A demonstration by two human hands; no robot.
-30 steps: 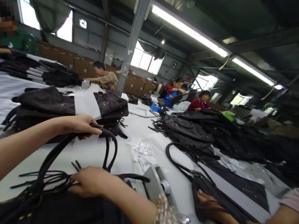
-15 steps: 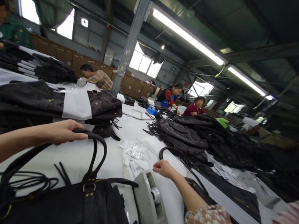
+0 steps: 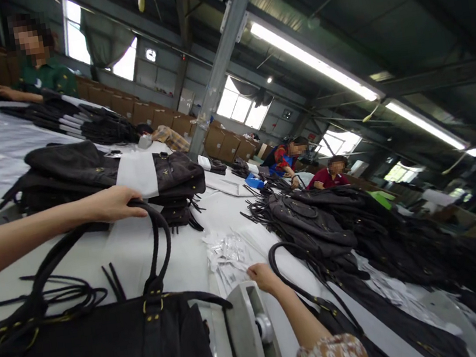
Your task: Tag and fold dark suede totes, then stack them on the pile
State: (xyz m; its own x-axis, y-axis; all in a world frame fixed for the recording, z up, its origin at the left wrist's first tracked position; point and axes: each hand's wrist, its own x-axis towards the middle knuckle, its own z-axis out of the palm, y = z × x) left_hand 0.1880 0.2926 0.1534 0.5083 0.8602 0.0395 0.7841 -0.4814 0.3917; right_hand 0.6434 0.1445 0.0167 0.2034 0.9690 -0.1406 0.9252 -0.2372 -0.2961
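Note:
A black handbag (image 3: pixel 94 352) with gold-coloured fittings fills the lower left, its handles raised. My left hand (image 3: pixel 120 203) is wrapped round the top of those handles. To the right, my right hand (image 3: pixel 261 275) has its fingers curled together beside a pile of small clear packets (image 3: pixel 226 254); whatever may be between the fingertips is too small to make out. Just below that hand stands a light grey dispenser-like device (image 3: pixel 253 330) with a white roller. Loose black cords (image 3: pixel 63 294) lie behind the handbag.
Stacked dark bags (image 3: pixel 104 173) wrapped with a white band lie behind my left hand. A large heap of dark bags (image 3: pixel 310 221) spreads to the right. Several people are around the tables, and a grey post (image 3: pixel 221 57) rises beyond.
The view has shifted, so most things appear lower and further right. My right hand is now nearer the clear packets and apart from the dark handle beside it. My left hand still holds the handles.

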